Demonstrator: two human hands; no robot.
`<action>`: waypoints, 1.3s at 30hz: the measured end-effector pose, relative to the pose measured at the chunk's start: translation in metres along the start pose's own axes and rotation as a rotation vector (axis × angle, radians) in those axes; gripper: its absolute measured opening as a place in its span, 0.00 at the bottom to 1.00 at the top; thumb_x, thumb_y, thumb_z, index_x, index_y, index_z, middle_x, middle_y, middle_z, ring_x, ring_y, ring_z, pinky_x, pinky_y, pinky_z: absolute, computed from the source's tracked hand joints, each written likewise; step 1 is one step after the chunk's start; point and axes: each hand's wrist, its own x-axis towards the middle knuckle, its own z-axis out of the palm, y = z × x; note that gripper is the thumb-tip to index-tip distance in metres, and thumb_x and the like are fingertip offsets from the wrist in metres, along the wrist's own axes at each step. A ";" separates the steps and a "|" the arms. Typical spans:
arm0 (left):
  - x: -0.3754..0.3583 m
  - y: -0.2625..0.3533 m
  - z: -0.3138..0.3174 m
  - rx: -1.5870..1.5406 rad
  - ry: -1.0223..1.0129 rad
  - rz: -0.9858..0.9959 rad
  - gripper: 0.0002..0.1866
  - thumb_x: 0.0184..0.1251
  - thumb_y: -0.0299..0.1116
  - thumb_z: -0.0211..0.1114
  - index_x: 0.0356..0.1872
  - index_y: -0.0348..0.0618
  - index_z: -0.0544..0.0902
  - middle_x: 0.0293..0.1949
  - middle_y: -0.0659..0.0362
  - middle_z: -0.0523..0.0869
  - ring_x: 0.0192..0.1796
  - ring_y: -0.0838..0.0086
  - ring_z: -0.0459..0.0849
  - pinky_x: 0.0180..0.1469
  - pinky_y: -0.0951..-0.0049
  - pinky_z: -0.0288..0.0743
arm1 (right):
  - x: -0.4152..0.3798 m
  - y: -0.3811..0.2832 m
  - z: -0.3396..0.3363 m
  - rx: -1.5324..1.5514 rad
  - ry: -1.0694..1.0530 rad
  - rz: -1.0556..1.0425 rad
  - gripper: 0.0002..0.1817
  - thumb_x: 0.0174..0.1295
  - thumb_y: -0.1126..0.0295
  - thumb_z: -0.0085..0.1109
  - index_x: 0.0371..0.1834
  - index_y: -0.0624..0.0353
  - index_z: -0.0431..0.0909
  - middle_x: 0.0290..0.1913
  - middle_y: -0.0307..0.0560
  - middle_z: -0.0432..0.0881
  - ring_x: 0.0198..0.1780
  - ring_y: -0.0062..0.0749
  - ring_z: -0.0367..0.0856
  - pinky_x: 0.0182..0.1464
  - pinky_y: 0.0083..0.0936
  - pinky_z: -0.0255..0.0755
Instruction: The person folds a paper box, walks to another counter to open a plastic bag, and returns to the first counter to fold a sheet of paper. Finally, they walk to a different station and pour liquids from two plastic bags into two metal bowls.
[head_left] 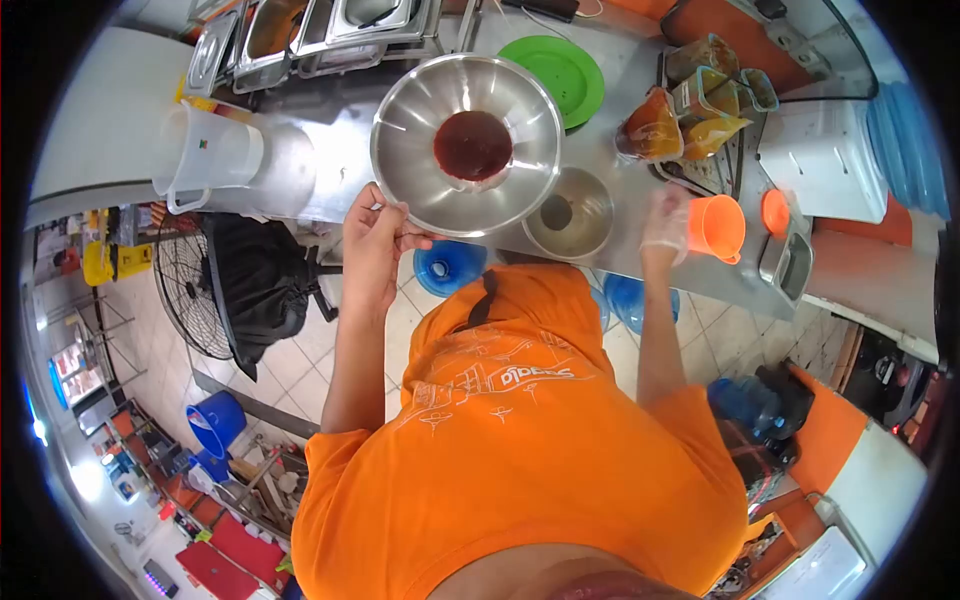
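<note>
My left hand (375, 240) grips the near rim of a large steel bowl (420, 190) on the metal counter (320, 190). A pool of dark red liquid (472, 145) lies in the bowl's middle. My right hand (665, 225), in a thin clear glove, holds an orange plastic cup (716, 228) by its side, just above the counter's near edge. Between the two hands sits a smaller steel bowl (568, 212) that looks almost empty.
A green plate (560, 72) lies behind the big bowl. Clear tubs of orange-brown sauces (690, 110) stand to the right, with a white box (825, 160) and an orange lid (775, 212). A clear pitcher (205, 155), steel trays (300, 35), a floor fan (190, 285) and blue water bottles (450, 268) surround the counter.
</note>
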 end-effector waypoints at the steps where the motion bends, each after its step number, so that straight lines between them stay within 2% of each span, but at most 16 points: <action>1: -0.001 -0.001 0.000 0.003 0.030 -0.002 0.01 0.69 0.23 0.50 0.38 0.40 0.70 0.32 0.48 0.86 0.29 0.63 0.89 0.28 0.78 0.81 | -0.008 0.080 0.019 0.207 -0.126 -0.086 0.23 0.66 0.53 0.56 0.56 0.57 0.74 0.46 0.47 0.81 0.44 0.36 0.82 0.48 0.33 0.74; 3: 0.000 -0.001 0.001 -0.006 0.056 0.001 0.01 0.69 0.22 0.50 0.38 0.40 0.70 0.31 0.48 0.86 0.29 0.63 0.89 0.27 0.78 0.80 | -0.027 -0.071 -0.005 0.017 -0.493 0.551 0.18 0.65 0.59 0.56 0.53 0.59 0.74 0.44 0.48 0.79 0.37 0.36 0.81 0.39 0.31 0.76; 4: -0.001 -0.001 0.000 -0.004 0.067 0.023 0.01 0.69 0.22 0.50 0.38 0.40 0.70 0.31 0.48 0.86 0.29 0.63 0.89 0.26 0.78 0.80 | -0.031 -0.068 -0.009 -0.001 -0.510 0.554 0.18 0.65 0.59 0.56 0.53 0.59 0.74 0.44 0.48 0.79 0.37 0.36 0.81 0.39 0.31 0.76; 7: -0.007 0.006 0.001 0.004 0.153 -0.008 0.02 0.67 0.23 0.52 0.37 0.40 0.72 0.29 0.56 0.83 0.26 0.72 0.86 0.27 0.80 0.78 | -0.020 -0.068 -0.010 -0.217 -0.674 0.209 0.14 0.63 0.67 0.53 0.50 0.60 0.74 0.42 0.49 0.78 0.31 0.36 0.80 0.33 0.31 0.76; 11: -0.021 -0.002 -0.013 -0.079 0.296 0.048 0.02 0.66 0.23 0.52 0.34 0.41 0.71 0.26 0.58 0.80 0.24 0.72 0.84 0.23 0.79 0.78 | 0.039 -0.095 -0.045 0.098 -0.694 -0.190 0.13 0.61 0.73 0.53 0.50 0.59 0.74 0.42 0.44 0.78 0.34 0.30 0.80 0.30 0.29 0.76; 13: -0.040 -0.007 -0.028 -0.142 0.384 0.089 0.03 0.66 0.22 0.51 0.32 0.41 0.70 0.27 0.57 0.81 0.23 0.72 0.84 0.21 0.79 0.78 | 0.065 -0.137 -0.055 0.038 -0.612 -0.210 0.16 0.63 0.75 0.51 0.54 0.60 0.73 0.44 0.38 0.75 0.46 0.25 0.75 0.47 0.28 0.76; 15: -0.068 -0.010 -0.042 -0.194 0.431 0.130 0.05 0.65 0.21 0.52 0.31 0.42 0.69 0.29 0.57 0.81 0.23 0.72 0.84 0.21 0.78 0.79 | 0.065 -0.220 -0.049 0.295 -0.602 0.108 0.11 0.63 0.74 0.53 0.49 0.54 0.74 0.44 0.43 0.79 0.35 0.26 0.82 0.22 0.21 0.77; 18: -0.121 -0.016 -0.070 -0.284 0.569 0.188 0.06 0.65 0.20 0.52 0.30 0.43 0.68 0.29 0.57 0.81 0.23 0.72 0.84 0.21 0.78 0.80 | 0.064 -0.291 -0.020 0.146 -0.733 -0.133 0.12 0.65 0.74 0.50 0.51 0.55 0.72 0.41 0.40 0.78 0.35 0.25 0.80 0.24 0.18 0.75; 20: -0.167 -0.032 -0.102 -0.352 0.652 0.215 0.06 0.66 0.21 0.53 0.30 0.44 0.68 0.29 0.59 0.80 0.22 0.73 0.83 0.21 0.78 0.80 | 0.015 -0.335 0.018 0.266 -0.781 -0.195 0.09 0.65 0.73 0.51 0.47 0.54 0.71 0.41 0.42 0.79 0.29 0.25 0.80 0.13 0.16 0.69; 23: -0.252 -0.062 -0.151 -0.461 0.804 0.262 0.07 0.66 0.22 0.54 0.29 0.44 0.67 0.29 0.59 0.80 0.21 0.72 0.83 0.21 0.78 0.80 | -0.064 -0.363 0.084 0.315 -1.055 -0.362 0.11 0.63 0.77 0.51 0.49 0.56 0.70 0.41 0.46 0.80 0.29 0.29 0.82 0.14 0.20 0.76; 24: -0.279 -0.066 -0.119 -0.500 0.847 0.323 0.03 0.66 0.23 0.54 0.33 0.42 0.70 0.30 0.57 0.81 0.21 0.70 0.84 0.21 0.76 0.80 | -0.065 -0.370 0.069 0.363 -1.136 -0.397 0.11 0.64 0.77 0.51 0.48 0.57 0.70 0.41 0.45 0.80 0.28 0.29 0.82 0.15 0.21 0.76; 27: -0.369 -0.116 -0.167 -0.550 1.003 0.379 0.03 0.66 0.23 0.54 0.38 0.38 0.72 0.32 0.54 0.83 0.24 0.68 0.86 0.22 0.75 0.81 | -0.216 -0.386 0.118 0.335 -1.404 -0.334 0.11 0.64 0.76 0.51 0.50 0.57 0.70 0.43 0.45 0.80 0.31 0.30 0.83 0.18 0.22 0.77; 30: -0.462 -0.169 -0.167 -0.580 1.174 0.426 0.07 0.67 0.23 0.54 0.45 0.35 0.72 0.35 0.51 0.85 0.28 0.66 0.88 0.26 0.75 0.82 | -0.333 -0.355 0.147 0.408 -1.560 -0.781 0.17 0.65 0.69 0.53 0.56 0.57 0.69 0.45 0.45 0.80 0.35 0.31 0.83 0.20 0.20 0.77; 32: -0.518 -0.212 -0.166 -0.613 1.273 0.460 0.08 0.68 0.23 0.53 0.46 0.35 0.72 0.35 0.52 0.85 0.30 0.67 0.88 0.28 0.76 0.83 | -0.445 -0.364 0.113 0.267 -1.814 -0.270 0.18 0.65 0.69 0.53 0.58 0.55 0.67 0.45 0.45 0.79 0.35 0.31 0.83 0.21 0.20 0.77; 37: -0.671 -0.271 -0.156 -0.736 1.562 0.477 0.10 0.69 0.23 0.54 0.49 0.34 0.73 0.34 0.52 0.85 0.30 0.69 0.88 0.30 0.76 0.83 | -0.677 -0.317 0.084 0.152 -2.113 -0.223 0.15 0.65 0.69 0.55 0.52 0.56 0.67 0.43 0.46 0.80 0.32 0.34 0.84 0.22 0.21 0.79; 39: -0.650 -0.286 -0.154 -0.754 1.656 0.464 0.11 0.68 0.22 0.53 0.49 0.33 0.73 0.34 0.52 0.85 0.30 0.68 0.89 0.30 0.76 0.84 | -0.699 -0.299 0.112 0.179 -2.242 -0.160 0.14 0.65 0.69 0.55 0.50 0.56 0.67 0.43 0.47 0.80 0.31 0.34 0.84 0.23 0.22 0.79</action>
